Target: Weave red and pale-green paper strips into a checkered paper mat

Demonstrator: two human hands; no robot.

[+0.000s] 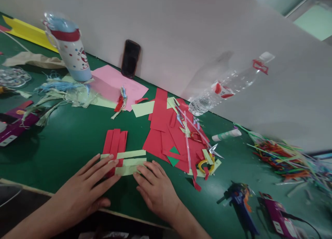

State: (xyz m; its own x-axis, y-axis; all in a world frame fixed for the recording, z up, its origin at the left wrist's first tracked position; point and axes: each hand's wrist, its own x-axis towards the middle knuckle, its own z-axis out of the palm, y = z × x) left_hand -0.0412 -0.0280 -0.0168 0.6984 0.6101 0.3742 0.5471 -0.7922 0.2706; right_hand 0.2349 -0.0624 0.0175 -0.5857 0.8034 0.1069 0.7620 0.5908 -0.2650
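Red paper strips (116,142) lie side by side on the green table, crossed by pale green paper strips (132,162) that run to the right. They look woven over and under each other. My left hand (89,182) rests with spread fingers, its tips on the crossing of the red and green strips. The fingers of my right hand (155,189) lie apart on the right ends of the lower green strips. Parts of the strips are hidden under both hands.
Red paper sheets (155,142), yellow-handled scissors (207,164) and a glue stick (227,135) lie right of the strips. A clear bottle (223,90), a phone (131,58) and a patterned flask (72,52) stand along the wall. Purple devices (278,214) lie at both sides.
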